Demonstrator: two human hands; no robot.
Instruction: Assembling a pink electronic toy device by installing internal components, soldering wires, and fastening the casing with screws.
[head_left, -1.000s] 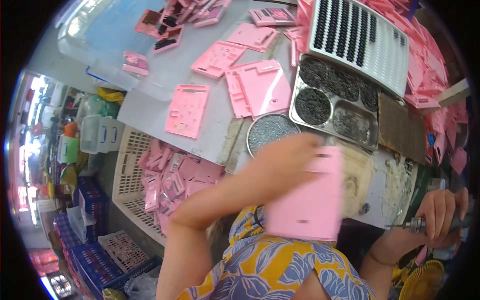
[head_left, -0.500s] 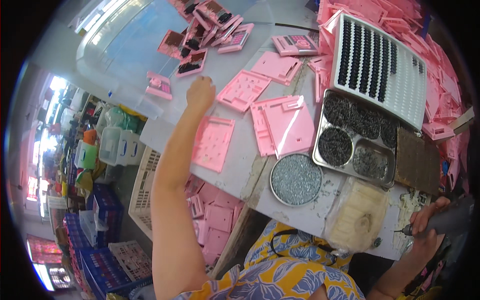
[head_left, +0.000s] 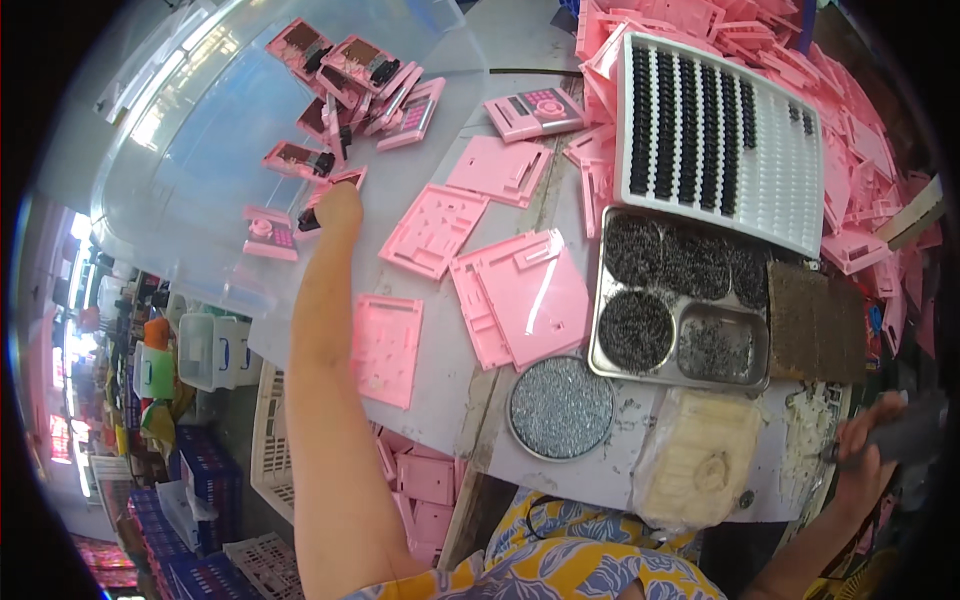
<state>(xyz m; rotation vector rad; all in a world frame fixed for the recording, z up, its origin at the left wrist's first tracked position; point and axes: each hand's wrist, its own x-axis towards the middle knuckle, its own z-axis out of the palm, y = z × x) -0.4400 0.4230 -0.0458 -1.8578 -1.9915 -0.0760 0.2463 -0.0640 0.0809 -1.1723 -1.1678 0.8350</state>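
Note:
My left hand point(head_left: 340, 210) reaches to the upper left, its fingers closed on the near edge of a pink plastic casing point(head_left: 348, 181) with a dark insert; the fingertips are partly hidden. Just beyond it lies a pile of similar pink casings point(head_left: 362, 62) with brown panels and black parts. A small pink keypad unit point(head_left: 270, 233) is left of the hand, and a pink calculator-like unit point(head_left: 410, 115) to the upper right. At the far right my right hand point(head_left: 866, 445) grips a dark grey electric screwdriver point(head_left: 908, 437), tilted sideways and blurred.
Pink panels point(head_left: 435, 230) lie mid-table. A white rack point(head_left: 780, 170) of black rollers leans on heaped pink parts point(head_left: 860, 140). Nearer are a metal tray point(head_left: 682, 378) of screws, a round dish point(head_left: 562, 408) of small metal pieces and a wrapped cream block point(head_left: 698, 460). A clear bin point(head_left: 190, 200) stands left.
My left hand has moved forward onto the pink casing and closed on it. The whole view has shifted, so things on the table appear further left and lower. The right hand still holds the screwdriver.

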